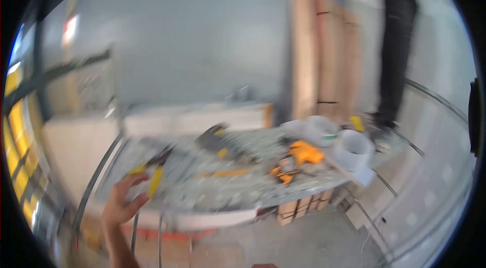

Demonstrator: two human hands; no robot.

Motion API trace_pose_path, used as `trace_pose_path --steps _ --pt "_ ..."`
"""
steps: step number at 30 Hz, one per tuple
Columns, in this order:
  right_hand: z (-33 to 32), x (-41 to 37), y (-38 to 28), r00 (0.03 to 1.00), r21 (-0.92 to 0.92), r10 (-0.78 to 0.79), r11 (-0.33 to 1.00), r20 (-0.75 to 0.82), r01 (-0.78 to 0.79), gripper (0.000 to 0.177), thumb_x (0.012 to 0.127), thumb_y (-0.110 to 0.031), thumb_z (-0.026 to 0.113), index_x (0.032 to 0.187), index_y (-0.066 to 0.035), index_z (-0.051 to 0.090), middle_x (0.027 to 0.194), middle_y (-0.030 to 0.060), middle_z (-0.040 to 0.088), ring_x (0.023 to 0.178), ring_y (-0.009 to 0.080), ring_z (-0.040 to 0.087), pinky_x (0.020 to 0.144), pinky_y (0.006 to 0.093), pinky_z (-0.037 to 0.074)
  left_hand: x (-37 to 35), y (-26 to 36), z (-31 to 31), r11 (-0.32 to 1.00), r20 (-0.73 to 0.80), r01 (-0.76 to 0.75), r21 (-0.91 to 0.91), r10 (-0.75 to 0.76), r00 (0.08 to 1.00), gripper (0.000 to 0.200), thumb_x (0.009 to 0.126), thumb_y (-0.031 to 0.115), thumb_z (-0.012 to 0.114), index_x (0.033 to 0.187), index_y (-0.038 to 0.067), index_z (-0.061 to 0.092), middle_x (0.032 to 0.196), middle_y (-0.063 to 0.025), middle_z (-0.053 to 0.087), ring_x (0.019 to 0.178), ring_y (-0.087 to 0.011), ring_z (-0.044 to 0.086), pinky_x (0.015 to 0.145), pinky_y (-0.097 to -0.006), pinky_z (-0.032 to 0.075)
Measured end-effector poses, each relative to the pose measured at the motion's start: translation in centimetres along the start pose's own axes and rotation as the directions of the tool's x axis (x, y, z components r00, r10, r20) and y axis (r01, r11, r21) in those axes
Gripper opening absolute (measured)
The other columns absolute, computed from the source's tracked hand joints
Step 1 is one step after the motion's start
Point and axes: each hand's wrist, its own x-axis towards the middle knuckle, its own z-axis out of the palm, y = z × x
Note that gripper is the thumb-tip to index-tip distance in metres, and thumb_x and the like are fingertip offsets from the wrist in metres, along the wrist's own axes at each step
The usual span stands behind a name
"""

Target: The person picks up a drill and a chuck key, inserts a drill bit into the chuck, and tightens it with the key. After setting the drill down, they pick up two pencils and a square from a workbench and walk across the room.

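My left hand [124, 201] reaches in from the lower left, thumb and fingers apart in a C shape. Right at its fingertips is a pair of snips [157, 179] with yellow handles and dark jaws, lying on the littered work surface [182, 197]. The fingertips overlap the handles in this view; blur hides whether they touch. At the bottom edge only a sliver of my right hand [265, 266] shows, its fingers out of sight.
On the surface lie a yellow strip-like tool [225, 172], a dark grey tool [213, 139], an orange-yellow power tool [306, 152] and white rolls [353, 149]. Wooden boards [304, 55] stand behind. A person in dark trousers [396, 55] is at upper right. Metal rods [101, 171] cross the left.
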Motion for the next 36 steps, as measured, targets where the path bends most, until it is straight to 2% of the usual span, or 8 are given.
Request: trace_pose_path --steps 6,8,10,14,18,23,30,36 --pt "0.4 3.1 3.1 0.908 -0.056 -0.110 0.988 0.404 0.145 0.052 0.091 -0.057 0.046 0.109 -0.010 0.060 0.095 0.0121 0.064 0.088 0.0289 0.060 0.077 0.0494 0.049 -15.7 2.1 0.7 0.956 0.019 0.275 -0.103 -0.274 0.961 0.033 0.092 0.018 0.062 0.118 -0.001 0.059 0.114 -0.0146 0.065 0.106 -0.0284 0.062 0.092 -0.0381 0.047" --pt "2.0 4.7 3.7 0.892 0.170 -0.044 0.985 0.450 -0.038 0.018 0.092 -0.020 0.063 0.097 -0.003 0.061 0.079 0.0029 0.065 0.074 0.0107 0.061 0.069 0.0252 0.050 -21.0 4.4 -0.1 0.838 -0.103 0.545 -0.014 -0.543 0.833 0.032 0.093 0.018 0.061 0.119 0.000 0.059 0.112 -0.0148 0.066 0.103 -0.0269 0.063 0.090 -0.0368 0.048" --pt "3.5 7.0 4.5 0.803 0.161 -0.090 0.987 0.590 -0.008 0.022 0.092 -0.023 0.063 0.097 -0.002 0.061 0.081 0.0043 0.066 0.072 0.0108 0.062 0.071 0.0268 0.051 -26.2 5.4 -1.0 0.691 -0.175 0.721 0.051 -0.705 0.687 0.032 0.093 0.019 0.061 0.120 0.002 0.059 0.110 -0.0150 0.067 0.100 -0.0255 0.064 0.089 -0.0355 0.049" --pt "6.7 10.6 -0.4 0.768 -0.042 -0.123 0.981 0.628 0.191 0.023 0.092 -0.023 0.063 0.097 -0.001 0.061 0.080 0.0072 0.068 0.075 0.0126 0.065 0.071 0.0285 0.052 -42.8 -0.8 -2.6 0.050 -0.431 0.999 -0.008 -0.902 0.041 0.041 0.088 0.032 0.064 0.120 0.005 0.059 0.111 -0.0178 0.066 0.102 -0.0268 0.064 0.087 -0.0332 0.049" --pt "11.0 12.0 -7.7 0.746 -0.045 -0.212 0.950 0.631 0.308 0.022 0.090 -0.021 0.064 0.097 0.000 0.062 0.082 0.0103 0.069 0.077 0.0168 0.067 0.073 0.0300 0.052 -62.4 -6.0 0.5 -0.673 -0.537 0.640 0.370 -0.718 -0.443 0.048 0.077 0.037 0.067 0.116 0.009 0.066 0.117 -0.0160 0.065 0.113 -0.0327 0.060 0.097 -0.0507 0.043" --pt "16.5 11.1 -14.3 0.688 -0.095 -0.196 0.928 0.699 0.360 0.024 0.089 -0.022 0.065 0.099 0.000 0.062 0.085 0.0116 0.069 0.082 0.0183 0.067 0.076 0.0314 0.052 -74.3 -3.5 4.5 -0.672 -0.452 0.324 0.666 -0.709 -0.541 0.029 0.085 0.026 0.061 0.110 0.017 0.071 0.116 -0.0088 0.067 0.114 -0.0284 0.059 0.091 -0.0595 0.037" --pt "19.0 11.6 -12.7 0.586 -0.170 0.061 0.977 0.808 0.132 0.026 0.090 -0.024 0.065 0.104 -0.002 0.063 0.087 0.0068 0.067 0.082 0.0133 0.063 0.077 0.0286 0.050 -78.9 -5.7 5.5 -0.772 -0.646 0.321 0.549 -0.636 -0.423 0.016 0.084 0.021 0.060 0.091 0.020 0.074 0.095 -0.0018 0.072 0.088 -0.0201 0.068 0.079 -0.0453 0.040" --pt "24.4 13.6 -15.2 0.438 -0.224 0.087 0.936 0.895 0.271 0.028 0.090 -0.026 0.064 0.104 -0.002 0.062 0.087 0.0068 0.066 0.081 0.0136 0.062 0.075 0.0288 0.049 -80.2 -6.2 6.1 -0.791 -0.646 0.279 0.545 -0.608 -0.461 0.017 0.087 0.023 0.058 0.093 0.021 0.074 0.091 -0.0001 0.072 0.087 -0.0205 0.067 0.077 -0.0449 0.039"
